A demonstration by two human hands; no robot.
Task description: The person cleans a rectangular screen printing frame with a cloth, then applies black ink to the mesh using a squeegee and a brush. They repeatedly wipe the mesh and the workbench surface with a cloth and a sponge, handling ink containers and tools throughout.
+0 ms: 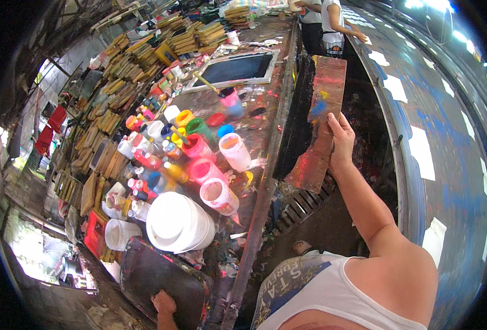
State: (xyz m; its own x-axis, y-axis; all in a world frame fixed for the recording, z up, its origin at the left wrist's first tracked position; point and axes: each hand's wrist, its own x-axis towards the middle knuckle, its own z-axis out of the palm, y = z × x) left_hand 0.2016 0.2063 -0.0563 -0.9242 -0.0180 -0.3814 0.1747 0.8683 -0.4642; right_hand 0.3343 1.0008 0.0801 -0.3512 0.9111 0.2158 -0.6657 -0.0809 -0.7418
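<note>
My right hand, thumb on its face, holds up a long wooden squeegee by its edge, over the gap between the two tables. Red, blue and yellow stains mark the wood, and a black strip runs along its left side. At the lower left my left hand is curled, over a dark, round-cornered panel. Whatever its fingers may grip is hidden. Nearest to that panel stand a white bucket and a smaller white tub.
Paint pots and bottles crowd the stained left table. A framed screen lies farther back, beside stacked wooden frames. White sheets line the long right table. Two people stand at the far end.
</note>
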